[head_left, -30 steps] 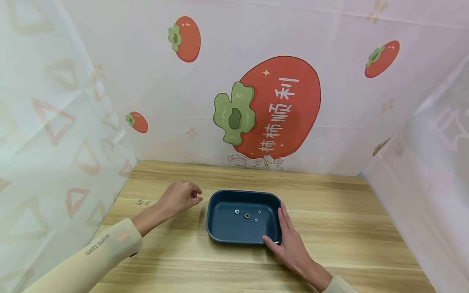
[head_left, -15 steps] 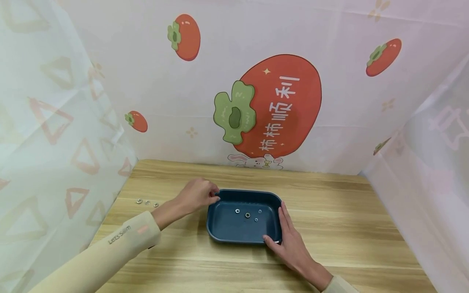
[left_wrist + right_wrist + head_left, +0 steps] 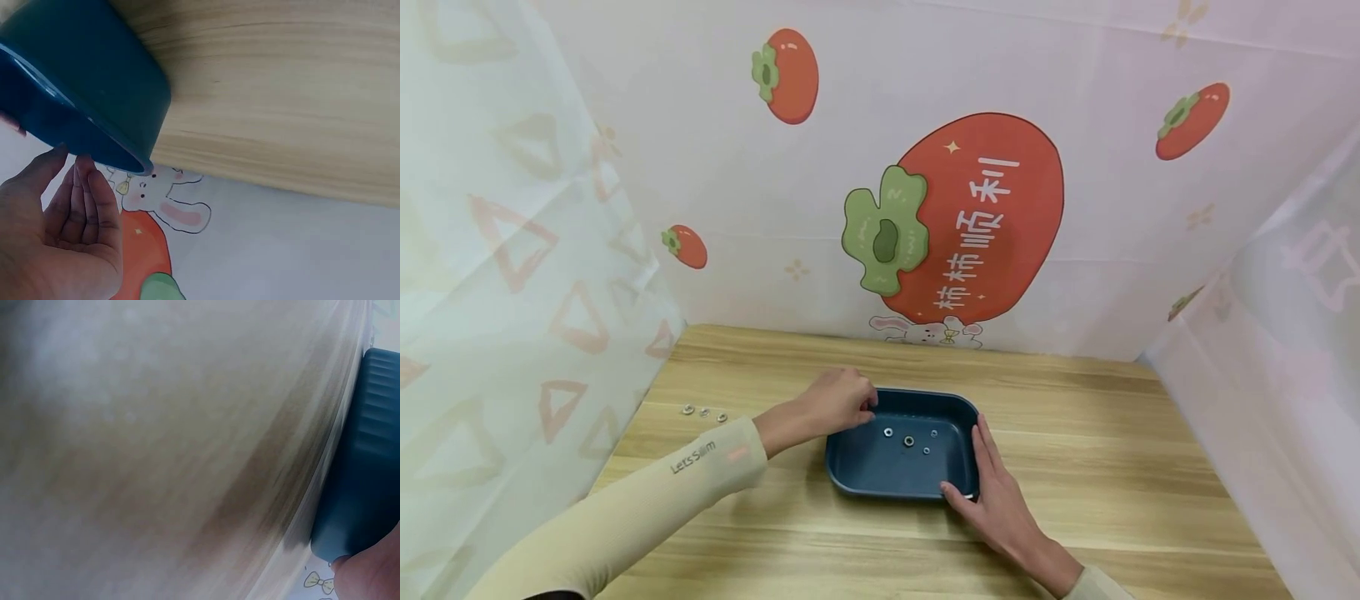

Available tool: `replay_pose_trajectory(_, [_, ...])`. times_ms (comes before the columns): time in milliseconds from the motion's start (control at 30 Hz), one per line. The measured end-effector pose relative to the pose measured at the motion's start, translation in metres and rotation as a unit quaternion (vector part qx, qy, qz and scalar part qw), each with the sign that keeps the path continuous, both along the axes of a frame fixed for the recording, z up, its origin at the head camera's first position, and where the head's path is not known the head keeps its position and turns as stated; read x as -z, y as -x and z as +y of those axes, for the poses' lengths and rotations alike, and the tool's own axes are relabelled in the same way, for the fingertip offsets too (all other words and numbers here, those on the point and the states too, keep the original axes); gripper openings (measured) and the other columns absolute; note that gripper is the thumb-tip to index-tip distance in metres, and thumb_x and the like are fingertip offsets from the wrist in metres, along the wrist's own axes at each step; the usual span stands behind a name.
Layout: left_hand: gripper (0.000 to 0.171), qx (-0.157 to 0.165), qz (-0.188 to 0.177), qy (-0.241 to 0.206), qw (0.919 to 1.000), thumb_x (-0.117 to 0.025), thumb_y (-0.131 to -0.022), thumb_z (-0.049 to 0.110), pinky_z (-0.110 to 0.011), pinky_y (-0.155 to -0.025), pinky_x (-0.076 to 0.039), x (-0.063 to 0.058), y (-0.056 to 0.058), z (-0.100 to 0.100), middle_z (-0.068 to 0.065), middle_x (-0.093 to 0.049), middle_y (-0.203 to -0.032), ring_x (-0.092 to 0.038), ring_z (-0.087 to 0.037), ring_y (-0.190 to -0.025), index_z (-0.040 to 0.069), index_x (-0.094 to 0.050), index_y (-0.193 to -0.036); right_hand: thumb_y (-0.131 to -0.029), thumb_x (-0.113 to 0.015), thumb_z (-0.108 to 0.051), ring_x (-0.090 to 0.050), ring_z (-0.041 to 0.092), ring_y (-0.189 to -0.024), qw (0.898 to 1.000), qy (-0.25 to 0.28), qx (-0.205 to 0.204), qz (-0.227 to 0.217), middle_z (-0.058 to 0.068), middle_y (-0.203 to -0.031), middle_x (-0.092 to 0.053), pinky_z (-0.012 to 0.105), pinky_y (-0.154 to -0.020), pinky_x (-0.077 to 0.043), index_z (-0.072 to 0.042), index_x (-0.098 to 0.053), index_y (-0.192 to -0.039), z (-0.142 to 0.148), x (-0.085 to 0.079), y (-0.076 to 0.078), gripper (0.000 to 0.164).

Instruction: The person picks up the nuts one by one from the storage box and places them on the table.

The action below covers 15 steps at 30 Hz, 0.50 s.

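So there's a blue tray (image 3: pixel 872 467) just below the middle of the head view, sitting on a wooden table (image 3: pixel 1075 433) with four small nuts (image 3: pixel 908 442) in it. The left hand (image 3: pixel 837 403) hangs over the tray's upper left corner, thumb and fingers bent to a narrow gap, can't tell if anything's between them. Right hand (image 3: pixel 1006 510) has pretty straight fingers along the right side, thumb spread onto the bottom rim. Three more nuts (image 3: pixel 688 409) lie at the table's left.

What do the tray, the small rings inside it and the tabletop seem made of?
Tray: probably plastic, satin; moulded-looking shape, soft highlights.
Small rings: likely metal, shiny; silvery glints.
Tabletop: wood or printed laminate, low sheen; streaky grain.
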State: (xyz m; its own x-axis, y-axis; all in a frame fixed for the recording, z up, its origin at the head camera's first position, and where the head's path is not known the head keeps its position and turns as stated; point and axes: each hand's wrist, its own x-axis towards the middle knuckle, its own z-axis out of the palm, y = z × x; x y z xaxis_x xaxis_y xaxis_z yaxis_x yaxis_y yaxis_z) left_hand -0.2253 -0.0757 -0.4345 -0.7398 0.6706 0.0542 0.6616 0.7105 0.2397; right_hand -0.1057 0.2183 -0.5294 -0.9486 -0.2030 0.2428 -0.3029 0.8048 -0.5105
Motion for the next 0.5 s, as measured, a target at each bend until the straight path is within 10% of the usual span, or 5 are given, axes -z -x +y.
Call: replay_pose_trajectory(500, [0.019, 0.038, 0.011, 0.106, 0.9936, -0.084, -0.093, 0.018, -0.02, -0.055, -0.042, 0.012, 0.01, 0.03, 0.005, -0.057, -0.061, -0.051, -0.009, -0.058, 0.013, -0.077, -0.076, -0.097, -0.074, -0.044, -0.05, 0.045, -0.142, 1.0, 0.001, -0.001, 0.001, 0.018, -0.176, -0.014, 0.061, -0.108, -0.049, 0.003, -0.023, -0.165, 0.0, 0.0, 0.0, 0.097])
